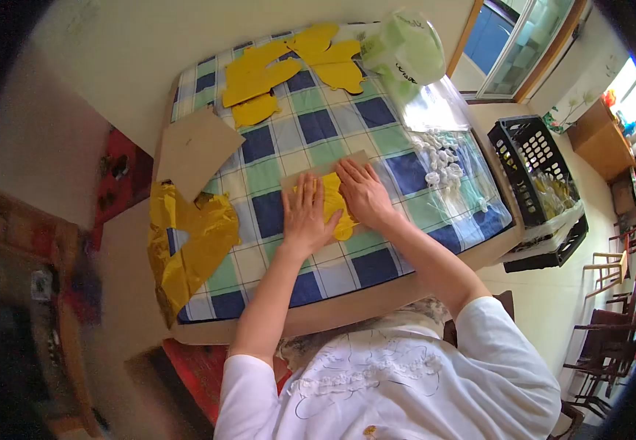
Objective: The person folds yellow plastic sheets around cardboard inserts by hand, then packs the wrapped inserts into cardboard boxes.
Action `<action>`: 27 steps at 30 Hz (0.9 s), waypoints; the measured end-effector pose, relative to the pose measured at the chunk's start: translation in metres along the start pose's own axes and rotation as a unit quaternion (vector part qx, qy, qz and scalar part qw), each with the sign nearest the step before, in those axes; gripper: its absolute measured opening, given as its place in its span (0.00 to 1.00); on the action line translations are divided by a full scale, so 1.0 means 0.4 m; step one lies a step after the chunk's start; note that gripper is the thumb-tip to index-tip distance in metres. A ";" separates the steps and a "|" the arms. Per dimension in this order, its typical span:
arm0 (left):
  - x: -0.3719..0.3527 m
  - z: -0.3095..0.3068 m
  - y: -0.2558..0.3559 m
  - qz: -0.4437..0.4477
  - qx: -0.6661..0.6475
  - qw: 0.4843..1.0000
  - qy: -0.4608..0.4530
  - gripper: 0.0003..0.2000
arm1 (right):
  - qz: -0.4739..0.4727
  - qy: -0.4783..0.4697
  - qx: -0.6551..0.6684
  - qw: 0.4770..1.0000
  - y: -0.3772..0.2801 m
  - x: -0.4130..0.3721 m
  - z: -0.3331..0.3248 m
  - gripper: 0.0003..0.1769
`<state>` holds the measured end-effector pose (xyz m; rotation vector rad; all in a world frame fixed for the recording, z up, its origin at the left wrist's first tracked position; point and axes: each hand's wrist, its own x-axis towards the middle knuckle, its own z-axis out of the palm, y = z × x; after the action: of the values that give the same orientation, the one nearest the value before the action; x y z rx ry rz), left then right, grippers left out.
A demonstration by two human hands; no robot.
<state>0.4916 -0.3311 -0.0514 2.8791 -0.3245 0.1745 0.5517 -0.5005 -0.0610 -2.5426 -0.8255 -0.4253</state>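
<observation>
A small yellow cut-out piece (330, 199) lies on a grey-brown board (368, 233) on the checked cloth. My left hand (307, 213) rests flat on the left side of the board, its thumb reaching over the yellow piece. On the other side, my right hand (364, 192) presses down flat at the piece's right edge, fingers stretched forward. Both hands are open and grip nothing. The parts of the piece under my fingers are hidden.
Yellow cut-outs (259, 81) lie at the table's far side. A cardboard sheet (195, 150) and gold foil (204, 246) are at the left. White small items (442, 165) in clear plastic and a green-white bag (406, 51) are at the right, beside black crates (527, 161).
</observation>
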 end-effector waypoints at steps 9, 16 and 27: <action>-0.037 -0.038 -0.104 -0.049 -0.066 0.996 0.031 0.36 | 0.008 0.000 -0.003 1.000 -0.003 0.000 -0.001 0.24; -0.059 -0.119 -0.011 0.113 -0.058 0.992 -0.023 0.33 | 0.003 -0.001 -0.016 1.000 -0.002 0.001 0.002 0.25; -0.042 -0.061 -0.040 0.182 -0.132 0.974 0.010 0.30 | 0.003 -0.010 -0.018 1.000 -0.008 0.000 -0.013 0.24</action>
<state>0.4769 -0.3065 -0.0337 2.5321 -0.8066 0.2050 0.5489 -0.5005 -0.0556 -2.5855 -0.8234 -0.4174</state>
